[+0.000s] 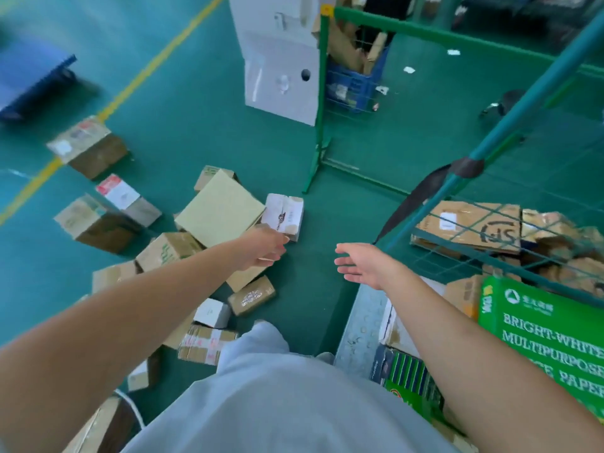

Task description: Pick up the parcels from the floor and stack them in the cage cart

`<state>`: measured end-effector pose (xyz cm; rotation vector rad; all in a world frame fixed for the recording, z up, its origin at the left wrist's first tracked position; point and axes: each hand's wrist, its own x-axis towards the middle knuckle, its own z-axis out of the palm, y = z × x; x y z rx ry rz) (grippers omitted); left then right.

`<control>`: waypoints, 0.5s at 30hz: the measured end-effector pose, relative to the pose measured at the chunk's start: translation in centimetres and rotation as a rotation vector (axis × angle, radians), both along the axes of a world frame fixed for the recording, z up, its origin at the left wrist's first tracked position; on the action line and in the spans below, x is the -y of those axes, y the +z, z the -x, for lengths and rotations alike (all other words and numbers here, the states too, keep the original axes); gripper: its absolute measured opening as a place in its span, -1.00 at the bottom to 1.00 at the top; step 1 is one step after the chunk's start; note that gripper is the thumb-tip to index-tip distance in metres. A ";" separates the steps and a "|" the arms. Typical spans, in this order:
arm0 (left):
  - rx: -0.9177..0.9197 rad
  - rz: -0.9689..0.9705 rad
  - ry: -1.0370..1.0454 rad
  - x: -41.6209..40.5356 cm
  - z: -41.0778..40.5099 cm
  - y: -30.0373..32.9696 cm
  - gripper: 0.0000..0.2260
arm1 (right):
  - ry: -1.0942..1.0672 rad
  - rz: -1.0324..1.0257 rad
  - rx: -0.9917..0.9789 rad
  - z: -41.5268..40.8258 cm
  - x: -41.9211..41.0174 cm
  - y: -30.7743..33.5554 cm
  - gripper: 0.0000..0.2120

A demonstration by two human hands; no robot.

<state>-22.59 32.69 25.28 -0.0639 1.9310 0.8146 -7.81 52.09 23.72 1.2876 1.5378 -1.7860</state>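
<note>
- Our left hand [261, 248] reached over the parcels [170, 253] scattered on the green floor [202, 125], above the near edge of a flat yellow box [220, 209] and just beside a small white-labelled box [284, 215]; we could not tell whether its fingers held anything or how far they were curled.
- Our right hand [359, 263] hung over bare floor with fingers spread and straight, holding nothing.
- Most parcels lay loose on the floor to our left: brown boxes [88, 145] near a yellow line [157, 60], and smaller ones by our leg [261, 341].
- The cage cart [510, 116] stood to our right, its green frame open towards us.
- Inside the cart lay a flattened brown carton [474, 228] with black writing, some crumpled brown parcels and a green paper box [539, 335].
- A tall white box [281, 53] stood beyond the cart's corner post, with a blue crate [354, 83] of cardboard behind it.
</note>
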 end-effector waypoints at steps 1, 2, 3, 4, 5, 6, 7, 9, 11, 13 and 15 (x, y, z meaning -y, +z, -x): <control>-0.011 -0.008 0.045 0.8 0.4 -0.1 -0.95 | 0.037 -0.006 0.000 1.1 0.3 0.0 -0.69; -0.010 -0.019 0.080 1.6 0.8 -0.3 -0.92 | 0.068 -0.010 0.001 2.2 0.5 0.1 -0.69; -0.002 -0.026 0.100 2.2 1.2 -0.6 -0.87 | 0.089 -0.014 0.002 3.1 0.7 0.1 -0.69; 0.009 -0.027 0.131 3.2 1.8 -0.8 -0.82 | 0.121 -0.015 0.004 4.4 1.3 0.1 -0.69; 0.014 -0.025 0.151 4.0 2.2 -1.2 -0.78 | 0.146 -0.014 0.004 5.4 1.7 -0.1 -0.68; 0.019 -0.023 0.180 4.8 2.7 -1.5 -0.76 | 0.165 -0.010 0.006 6.4 2.1 -0.1 -0.67; 0.027 -0.016 0.222 5.9 3.4 -1.9 -0.77 | 0.198 -0.009 0.013 7.8 2.9 -0.3 -0.67; 0.034 -0.011 0.288 7.6 4.5 -2.5 -0.79 | 0.243 -0.003 0.023 9.6 4.1 -0.5 -0.66; 0.045 0.001 0.345 9.8 5.9 -3.3 -0.79 | 0.295 0.009 0.039 11.9 5.5 -0.7 -0.65; 0.060 0.007 0.383 11.9 7.6 -4.1 -0.78 | 0.336 0.016 0.054 14.2 7.0 -0.8 -0.64; 0.068 0.007 0.409 13.4 9.2 -4.8 -0.78 | 0.362 0.019 0.062 16.2 7.9 -0.8 -0.64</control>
